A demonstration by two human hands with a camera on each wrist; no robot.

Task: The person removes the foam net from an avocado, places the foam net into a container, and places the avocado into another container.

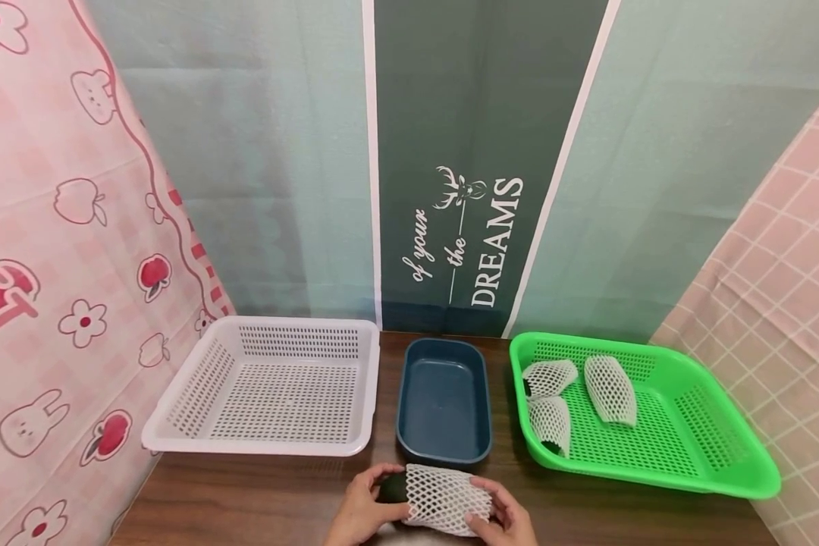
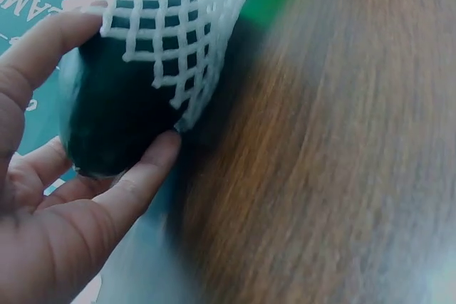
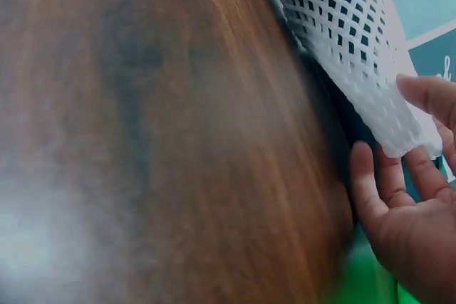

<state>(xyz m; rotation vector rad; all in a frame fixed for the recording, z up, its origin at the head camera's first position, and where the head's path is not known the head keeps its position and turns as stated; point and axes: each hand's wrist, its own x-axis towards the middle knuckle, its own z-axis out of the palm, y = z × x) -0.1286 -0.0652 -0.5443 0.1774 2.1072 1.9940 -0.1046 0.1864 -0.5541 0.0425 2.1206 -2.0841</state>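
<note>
A dark, smooth oval fruit (image 2: 114, 105) lies partly inside a white foam net sleeve (image 1: 447, 497), just in front of the blue tray (image 1: 444, 459). My left hand (image 1: 363, 506) grips the fruit's bare end, with fingertips right at the sleeve's open edge. At the sleeve's other end my right hand (image 1: 508, 519) holds the loose netting between thumb and fingers. That far end looks narrower and flattened in the right wrist view, past the fruit's bulk. Netting covers the rest of the fruit, and dark skin shows through its holes.
A white perforated basket (image 1: 367, 394) stands at the left, with nothing in it. In the green basket (image 1: 737, 455) at the right lie several white foam net sleeves (image 1: 610, 390), two with dark ends showing. Curtains hang behind and at both sides of the wooden table (image 1: 246, 493).
</note>
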